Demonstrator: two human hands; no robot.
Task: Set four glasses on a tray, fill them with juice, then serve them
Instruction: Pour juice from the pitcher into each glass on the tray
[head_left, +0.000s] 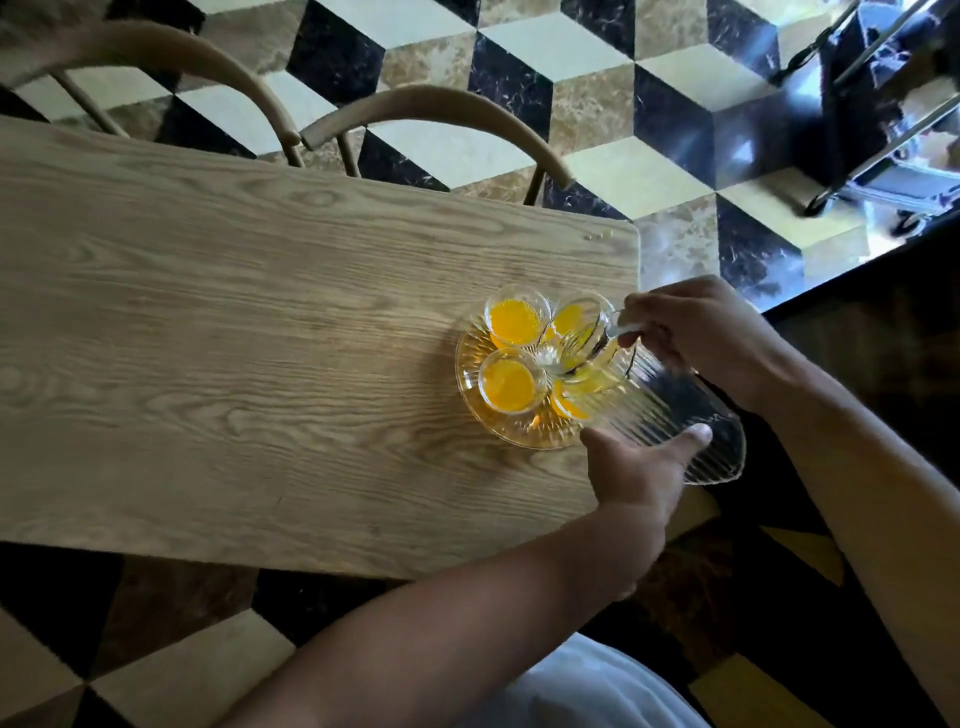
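wooden table (260, 322) bears a glass tray (470, 374) with four juice glasses (514, 317). right hand (696, 332) grips the ribbed pitcher (660, 410) handle, left hand (639, 467) cups its slippery, fragile wall; likely light, nearly drained.

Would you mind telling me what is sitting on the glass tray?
Four glasses of orange juice stand on the glass tray. The tilted pitcher, held by both hands, covers part of the two glasses nearest it, so their levels cannot be judged.
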